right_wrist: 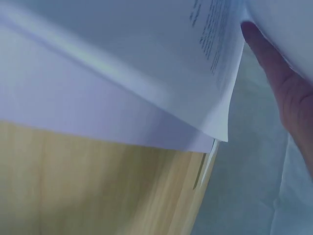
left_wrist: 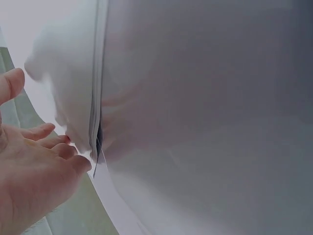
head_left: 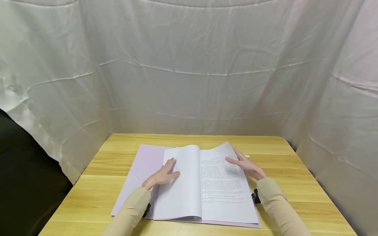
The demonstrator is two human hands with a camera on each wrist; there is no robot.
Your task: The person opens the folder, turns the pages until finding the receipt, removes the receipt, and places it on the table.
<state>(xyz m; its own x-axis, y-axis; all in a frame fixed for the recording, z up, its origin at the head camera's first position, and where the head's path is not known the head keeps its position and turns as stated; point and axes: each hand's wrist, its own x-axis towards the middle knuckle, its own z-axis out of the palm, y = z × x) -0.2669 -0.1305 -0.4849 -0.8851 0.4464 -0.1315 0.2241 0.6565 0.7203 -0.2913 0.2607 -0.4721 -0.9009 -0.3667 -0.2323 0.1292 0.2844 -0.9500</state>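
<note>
A stack of white sheets (head_left: 180,196) lies spread open inside a pale purple folder (head_left: 147,155). The left-hand side shows a blank, curved sheet; the right-hand side is a page of printed text (head_left: 218,183). My left hand (head_left: 162,175) rests on the blank side with its fingers spread. In the left wrist view, the left hand (left_wrist: 44,171) is beside the edges of several sheets. On the right, my right hand (head_left: 246,165) holds the printed page by its outer edge, thumb on top and the other fingers behind it. That page's far corner is lifted.
The wooden table (head_left: 295,183) carries the folder near its front edge. A small pale piece (head_left: 247,156) lies just beyond the right hand. Grey-white curtains (head_left: 206,82) hang behind and on both sides, with a black area (head_left: 23,177) at the lower left.
</note>
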